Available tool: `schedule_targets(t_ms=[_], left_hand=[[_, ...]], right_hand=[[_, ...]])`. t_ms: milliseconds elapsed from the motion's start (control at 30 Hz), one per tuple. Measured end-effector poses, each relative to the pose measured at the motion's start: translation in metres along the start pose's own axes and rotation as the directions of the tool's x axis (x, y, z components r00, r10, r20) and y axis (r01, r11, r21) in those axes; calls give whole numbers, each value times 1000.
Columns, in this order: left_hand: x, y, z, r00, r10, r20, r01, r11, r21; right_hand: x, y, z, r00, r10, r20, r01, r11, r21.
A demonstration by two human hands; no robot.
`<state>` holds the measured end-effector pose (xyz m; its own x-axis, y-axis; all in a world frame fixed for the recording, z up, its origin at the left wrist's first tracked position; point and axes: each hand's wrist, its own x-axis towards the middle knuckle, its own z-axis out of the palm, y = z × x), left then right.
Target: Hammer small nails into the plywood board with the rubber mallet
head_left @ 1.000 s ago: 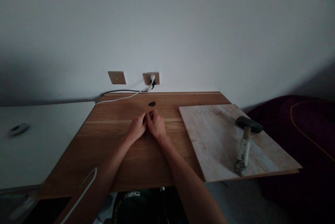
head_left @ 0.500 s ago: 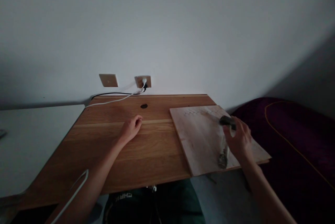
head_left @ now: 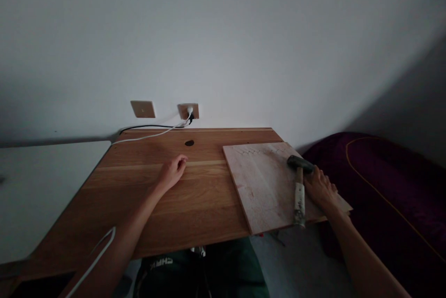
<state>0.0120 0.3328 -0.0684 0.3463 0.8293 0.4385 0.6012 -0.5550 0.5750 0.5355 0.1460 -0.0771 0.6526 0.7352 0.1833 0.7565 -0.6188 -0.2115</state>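
My left hand (head_left: 172,172) rests on the wooden desk (head_left: 181,205) with its fingers curled in; whatever they may hold is too small to make out. My right hand (head_left: 320,187) lies on the pale wooden board (head_left: 261,182) at the desk's right end. Its fingers are stretched out flat, just right of a hammer (head_left: 298,191). The hammer lies on the board with its dark head (head_left: 299,163) at the far end and its worn pale handle pointing toward me. The hand is beside the handle, not wrapped round it.
A wall socket (head_left: 188,111) with a white plug and a blank plate (head_left: 142,109) sit above the desk's far edge. Cables (head_left: 149,134) run left from the socket. A white surface (head_left: 45,186) adjoins on the left, a dark purple cushion (head_left: 383,182) on the right. A white cord (head_left: 94,256) hangs at the lower left.
My hands were pinched together at the desk's middle. The right hand has swung over to the board and settled flat beside the hammer; the left has stayed put. The view has turned slightly right.
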Motion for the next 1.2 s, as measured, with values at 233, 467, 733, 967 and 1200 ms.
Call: schedule_targets(t_ms=[233, 467, 733, 967, 1200], left_hand=[[1, 0, 2, 1000, 19, -3, -19, 1000, -20], [2, 1, 2, 995, 61, -76, -63, 998, -27], [2, 10, 0, 967, 197, -160, -196, 980, 21], [-2, -12, -22, 997, 41, -67, -37, 998, 58], [-2, -20, -30, 997, 73, -4, -73, 997, 36]], right_hand=[[-2, -5, -8, 1000, -22, 10, 22, 1000, -3], [-36, -45, -6, 997, -82, 11, 82, 996, -28], [-108, -124, 0, 978, -201, -55, 205, 975, 86], [-145, -137, -8, 920, -390, 48, 304, 783, 542], [-32, -193, -27, 789, -615, -22, 367, 442, 819]])
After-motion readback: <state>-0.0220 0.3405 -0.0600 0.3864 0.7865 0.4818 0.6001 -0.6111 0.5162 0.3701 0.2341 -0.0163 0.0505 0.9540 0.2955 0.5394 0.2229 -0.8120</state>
